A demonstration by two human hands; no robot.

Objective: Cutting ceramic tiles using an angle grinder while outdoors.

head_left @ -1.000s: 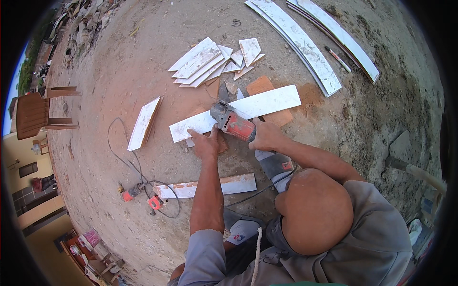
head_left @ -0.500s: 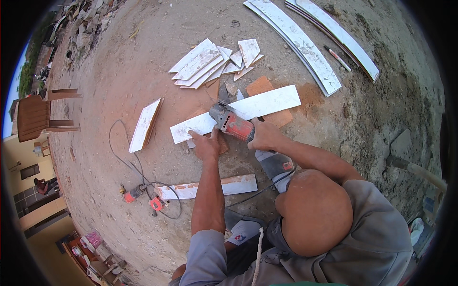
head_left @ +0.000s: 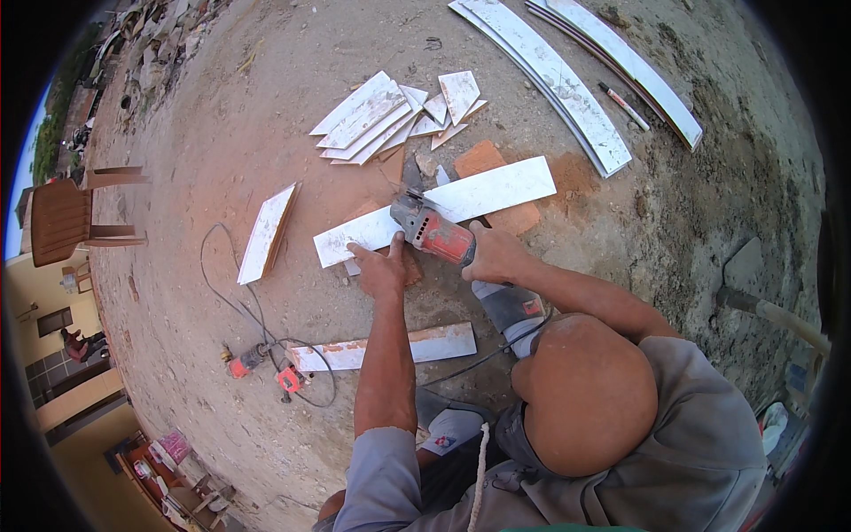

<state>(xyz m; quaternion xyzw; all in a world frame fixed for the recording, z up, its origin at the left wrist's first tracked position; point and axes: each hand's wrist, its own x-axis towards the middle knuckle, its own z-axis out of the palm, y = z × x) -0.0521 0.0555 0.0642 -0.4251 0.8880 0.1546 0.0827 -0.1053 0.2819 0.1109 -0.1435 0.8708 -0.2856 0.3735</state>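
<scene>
My right hand (head_left: 495,254) is wrapped round the rear body of a red and grey angle grinder (head_left: 443,239). The grinder's head lies across a long white tile strip (head_left: 501,188), which hides part of the strip. My left hand (head_left: 381,270) rests on the strip's near edge, left of the grinder, with its fingers spread. One fingertip presses on the white face and the thumb is close beside the grinder head. Under the strip are orange brick pieces (head_left: 519,218). Whether the disc is turning I cannot tell.
Cut tile pieces (head_left: 368,115) lie heaped beyond the strip; another small stack (head_left: 266,235) is to the left. Long tile strips (head_left: 558,84) and a marker (head_left: 625,106) lie far right. Nearer are a tile strip (head_left: 434,344), a cable with a red plug (head_left: 289,379), and a shovel (head_left: 753,301).
</scene>
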